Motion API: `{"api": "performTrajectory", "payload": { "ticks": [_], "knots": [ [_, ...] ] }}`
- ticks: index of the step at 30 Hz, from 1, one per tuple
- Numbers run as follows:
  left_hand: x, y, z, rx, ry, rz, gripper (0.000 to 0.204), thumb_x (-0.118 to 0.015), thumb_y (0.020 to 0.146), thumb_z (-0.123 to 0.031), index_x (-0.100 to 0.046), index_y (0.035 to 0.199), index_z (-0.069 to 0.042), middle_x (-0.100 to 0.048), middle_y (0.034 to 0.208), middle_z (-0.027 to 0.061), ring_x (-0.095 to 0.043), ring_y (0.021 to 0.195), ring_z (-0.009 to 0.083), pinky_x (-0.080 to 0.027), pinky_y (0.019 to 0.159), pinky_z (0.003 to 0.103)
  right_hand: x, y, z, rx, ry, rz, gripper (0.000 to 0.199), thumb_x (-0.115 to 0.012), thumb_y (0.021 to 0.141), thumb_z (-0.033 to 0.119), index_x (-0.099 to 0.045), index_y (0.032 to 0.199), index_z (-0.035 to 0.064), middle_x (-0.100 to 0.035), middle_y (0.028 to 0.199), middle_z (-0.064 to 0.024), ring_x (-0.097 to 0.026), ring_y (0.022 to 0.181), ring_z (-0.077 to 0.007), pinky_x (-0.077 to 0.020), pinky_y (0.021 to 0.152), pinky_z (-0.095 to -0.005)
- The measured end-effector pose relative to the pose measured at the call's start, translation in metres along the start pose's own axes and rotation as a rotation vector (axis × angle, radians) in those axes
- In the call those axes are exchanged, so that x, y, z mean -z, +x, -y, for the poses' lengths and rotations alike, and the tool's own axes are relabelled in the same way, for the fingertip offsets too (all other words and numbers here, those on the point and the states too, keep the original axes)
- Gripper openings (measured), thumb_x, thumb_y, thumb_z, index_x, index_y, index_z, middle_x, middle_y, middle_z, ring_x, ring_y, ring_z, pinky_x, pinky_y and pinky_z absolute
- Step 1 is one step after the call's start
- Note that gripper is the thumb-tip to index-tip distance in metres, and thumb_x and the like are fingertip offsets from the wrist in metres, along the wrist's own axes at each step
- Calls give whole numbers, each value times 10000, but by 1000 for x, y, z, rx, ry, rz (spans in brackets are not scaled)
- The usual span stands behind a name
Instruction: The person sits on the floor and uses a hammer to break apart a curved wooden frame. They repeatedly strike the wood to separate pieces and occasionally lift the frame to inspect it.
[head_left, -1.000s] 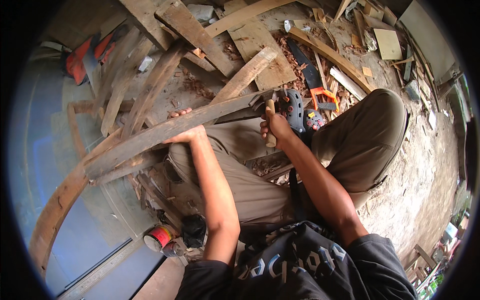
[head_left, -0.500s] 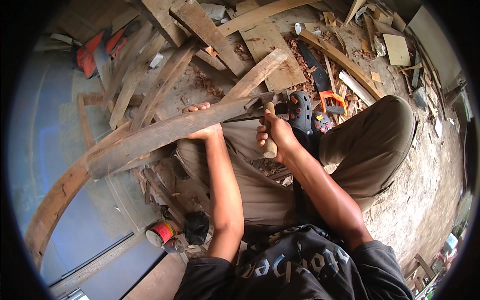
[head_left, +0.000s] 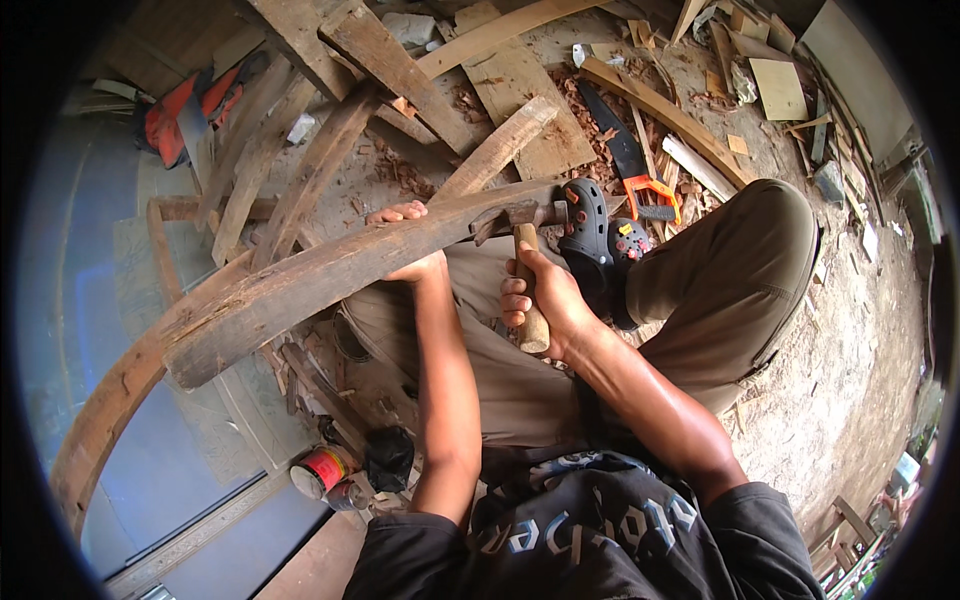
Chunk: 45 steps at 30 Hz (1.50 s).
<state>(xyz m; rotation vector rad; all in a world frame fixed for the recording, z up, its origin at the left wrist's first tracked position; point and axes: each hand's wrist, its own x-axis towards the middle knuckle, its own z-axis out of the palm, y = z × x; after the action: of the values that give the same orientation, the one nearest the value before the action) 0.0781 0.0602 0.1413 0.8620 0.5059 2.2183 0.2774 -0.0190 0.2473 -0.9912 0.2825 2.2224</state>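
My left hand (head_left: pixel 420 267) is wrapped round a long weathered wooden beam (head_left: pixel 300 278), its fingers showing over the far edge and its wrist below the near edge. The beam slants from the lower left up toward my shoe. In my right hand (head_left: pixel 552 297) is a claw hammer (head_left: pixel 532 335), gripped by its short pale wooden handle. The dark metal hammer head sits just below the beam's right end, claw side to the left; whether it touches the wood I cannot tell.
Several timbers (head_left: pixel 325 165) lean and cross beyond the beam. A curved plank (head_left: pixel 110 430) extends at left. An orange-handled handsaw (head_left: pixel 625 150) lies among shavings beyond my clog (head_left: pixel 585 225). A red-labelled can (head_left: pixel 325 468) and a black plastic bag (head_left: pixel 392 458) are at lower left.
The hammer has come down and slightly left, so its head now shows below the beam's edge. The beam's lower left end has dipped and its side face shows differently. Both grips hold.
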Motion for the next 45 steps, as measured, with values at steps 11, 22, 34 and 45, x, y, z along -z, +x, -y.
{"api": "performTrajectory", "payload": {
  "ticks": [11, 22, 34, 45],
  "knots": [
    [5, 0, -4, 39, 59, -28, 725, -314, 866, -752, -529, 853, -59, -595, 707, 160, -578, 694, 298, -477, 751, 454, 23, -4, -14, -100, -59, 160, 276, -482, 1046, 375, -448, 995, 105, -407, 690, 25, -381, 470, -95, -349, 436, -265],
    [-5, 31, -71, 14, -47, -321, 537, -390, 1004, -461, -561, 1241, -10, -633, 1122, 168, -629, 1043, 289, -505, 956, 418, 30, -7, -9, 692, -884, -32, 333, -587, 1018, 347, -469, 997, 36, -481, 589, 13, -480, 410, -87, -383, 359, -251],
    [-21, 34, -76, 9, 380, -311, 929, -552, 905, -683, -273, 1522, -46, -506, 1397, 165, -516, 1276, 287, -401, 1106, 438, 29, -22, -16, 899, -926, 15, 334, -530, 1040, 387, -491, 970, 63, -454, 595, 19, -437, 412, -65, -353, 359, -232],
    [-85, 41, -80, -24, 282, 169, 542, -709, 911, -260, -500, 1342, -7, -576, 1307, 117, -573, 1194, 232, -474, 1010, 400, 23, -48, 3, 1196, -866, 66, 389, -465, 1070, 278, -523, 1264, -54, -477, 640, 24, -453, 512, -31, -342, 446, -204]
  ]
}}
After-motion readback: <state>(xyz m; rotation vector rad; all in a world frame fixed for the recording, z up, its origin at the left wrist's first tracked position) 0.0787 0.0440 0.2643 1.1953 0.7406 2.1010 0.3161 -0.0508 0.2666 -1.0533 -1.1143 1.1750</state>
